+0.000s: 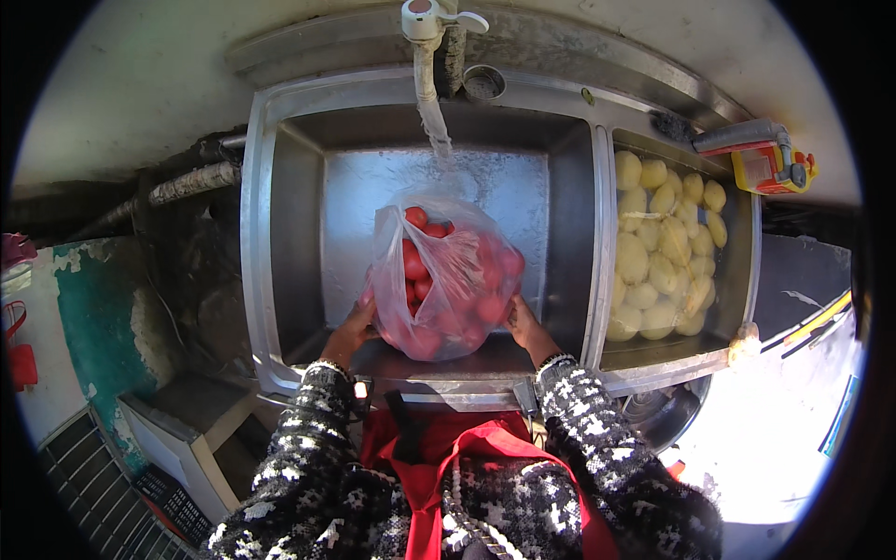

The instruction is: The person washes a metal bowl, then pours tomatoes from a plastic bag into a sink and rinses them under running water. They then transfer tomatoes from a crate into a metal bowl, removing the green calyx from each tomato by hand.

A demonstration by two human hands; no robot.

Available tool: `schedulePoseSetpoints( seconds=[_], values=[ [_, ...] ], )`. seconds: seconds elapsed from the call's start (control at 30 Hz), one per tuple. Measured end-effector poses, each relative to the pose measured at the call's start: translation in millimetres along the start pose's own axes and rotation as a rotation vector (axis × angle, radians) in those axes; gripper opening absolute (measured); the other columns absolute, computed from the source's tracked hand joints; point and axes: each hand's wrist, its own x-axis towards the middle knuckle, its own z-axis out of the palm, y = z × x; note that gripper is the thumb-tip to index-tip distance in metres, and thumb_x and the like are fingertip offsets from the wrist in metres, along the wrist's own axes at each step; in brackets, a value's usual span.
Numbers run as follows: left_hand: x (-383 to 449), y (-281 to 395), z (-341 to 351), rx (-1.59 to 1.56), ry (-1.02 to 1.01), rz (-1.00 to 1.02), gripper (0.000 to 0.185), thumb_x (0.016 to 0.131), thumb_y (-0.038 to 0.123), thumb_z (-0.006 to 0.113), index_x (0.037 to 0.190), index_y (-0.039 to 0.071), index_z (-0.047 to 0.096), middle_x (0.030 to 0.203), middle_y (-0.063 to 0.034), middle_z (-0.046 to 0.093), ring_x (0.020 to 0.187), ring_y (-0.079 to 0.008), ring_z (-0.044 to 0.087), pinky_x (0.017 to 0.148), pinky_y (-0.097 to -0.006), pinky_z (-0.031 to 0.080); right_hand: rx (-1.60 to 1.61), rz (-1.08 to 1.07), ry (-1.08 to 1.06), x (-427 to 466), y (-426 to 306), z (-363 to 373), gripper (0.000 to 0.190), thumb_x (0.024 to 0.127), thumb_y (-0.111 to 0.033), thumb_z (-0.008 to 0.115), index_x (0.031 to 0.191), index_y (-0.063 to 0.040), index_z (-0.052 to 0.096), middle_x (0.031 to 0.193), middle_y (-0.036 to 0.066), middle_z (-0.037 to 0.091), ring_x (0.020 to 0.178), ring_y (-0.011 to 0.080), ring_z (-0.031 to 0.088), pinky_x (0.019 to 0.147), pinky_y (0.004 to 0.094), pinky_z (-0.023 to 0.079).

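A translucent plastic bag [448,280] full of red tomatoes [414,260] is in the large basin of a stainless steel sink [294,238]. Its mouth gapes at the upper left, where some tomatoes show bare. My left hand [355,323] grips the bag's left side and my right hand [521,322] its right side; the fingertips are partly hidden by the bag. Above the bag, a faucet [423,70] with a white lever has a clear sleeve on its spout, and water appears to run from it.
Peeled potatoes [661,245] lie in water in the smaller right basin. A round metal strainer [484,82] stands on the back rim. At the right back corner are a grey pipe [742,133] and a yellow-red plastic container [759,171]. A metal divider [600,245] separates the basins.
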Motion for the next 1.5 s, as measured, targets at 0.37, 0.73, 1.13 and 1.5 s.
schedulePoseSetpoints(
  seconds=[0.37, 0.73, 1.13, 1.5],
  values=[
    [28.6, 10.2, -18.0, -0.259, 0.338, 0.008, 0.049, 0.089, 0.046, 0.069, 0.120, 0.009, 0.060, 0.106, -0.0065, 0.066, 0.090, -0.0192, 0.066, 0.069, -0.0324, 0.058, -0.009, 0.080, 0.074, -15.3, -43.4, 44.4, 0.039, 0.098, -0.051, 0.053, 0.121, -0.019, 0.059, 0.106, -0.004, 0.065, 0.087, 0.0064, 0.059, 0.066, 0.0249, 0.048],
    [41.4, 40.1, -53.1, -0.246, 0.356, 0.004, 0.063, 0.094, 0.061, 0.054, 0.134, 0.012, 0.051, 0.124, -0.0062, 0.061, 0.110, -0.0252, 0.060, 0.087, -0.0462, 0.054, -0.024, -0.055, -0.084, -8.2, -173.4, 136.8, 0.025, 0.104, -0.029, 0.047, 0.106, -0.006, 0.057, 0.087, 0.009, 0.065, 0.067, 0.0201, 0.063, 0.055, 0.0300, 0.055],
    [30.9, -6.7, -38.9, -0.493, 0.337, 0.042, 0.055, 0.099, 0.050, 0.054, 0.135, 0.010, 0.046, 0.124, -0.0082, 0.057, 0.105, -0.0306, 0.062, 0.085, -0.0487, 0.057, 0.204, -0.011, 0.054, -21.5, -139.1, 131.5, 0.021, 0.103, -0.030, 0.055, 0.100, -0.009, 0.056, 0.083, 0.004, 0.058, 0.061, 0.0125, 0.052, 0.047, 0.0229, 0.046],
    [34.4, -15.0, -65.0, -0.532, 0.593, 0.102, 0.020, 0.101, 0.032, 0.056, 0.104, 0.012, 0.061, 0.092, -0.0016, 0.061, 0.076, -0.0159, 0.060, 0.067, -0.0347, 0.054, 0.073, -0.106, -0.045, -126.5, -55.1, 103.5, 0.020, 0.101, -0.029, 0.060, 0.093, -0.011, 0.058, 0.075, 0.000, 0.055, 0.058, 0.0113, 0.049, 0.047, 0.0243, 0.040]
  ],
)
